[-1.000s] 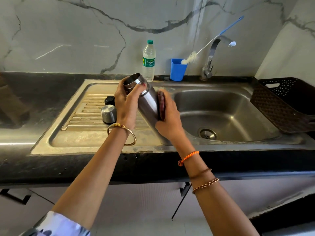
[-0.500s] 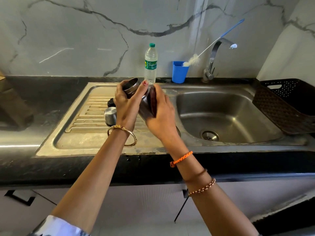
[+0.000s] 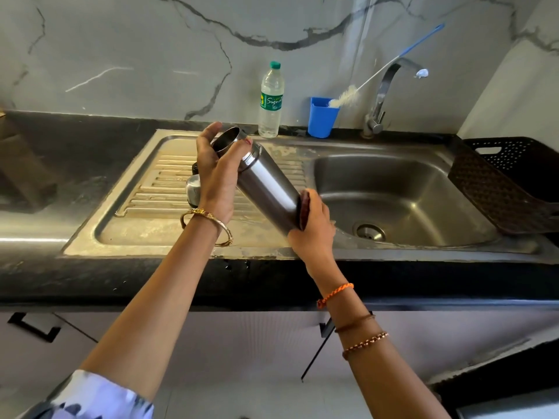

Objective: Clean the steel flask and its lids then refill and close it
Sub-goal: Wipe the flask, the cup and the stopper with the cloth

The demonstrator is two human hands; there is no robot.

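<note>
The open steel flask [image 3: 266, 184] is held tilted above the sink's draining board, mouth up and to the left. My left hand [image 3: 216, 176] grips its neck just under the rim. My right hand [image 3: 313, 228] holds a dark red scrub pad [image 3: 305, 208] pressed against the flask's lower end. Behind my left hand, a steel cap [image 3: 193, 190] and a black lid [image 3: 195, 167] sit on the draining board, both partly hidden.
The steel sink [image 3: 402, 201] with its drain lies to the right, with the tap [image 3: 382, 98] behind it. A plastic water bottle [image 3: 270, 101] and a blue cup [image 3: 322, 117] holding a bottle brush [image 3: 357, 92] stand at the back. A dark perforated basket [image 3: 499, 182] sits far right.
My right hand with the scrub pad has slid from the flask's upper body down to its base. The left hand keeps its grip on the neck.
</note>
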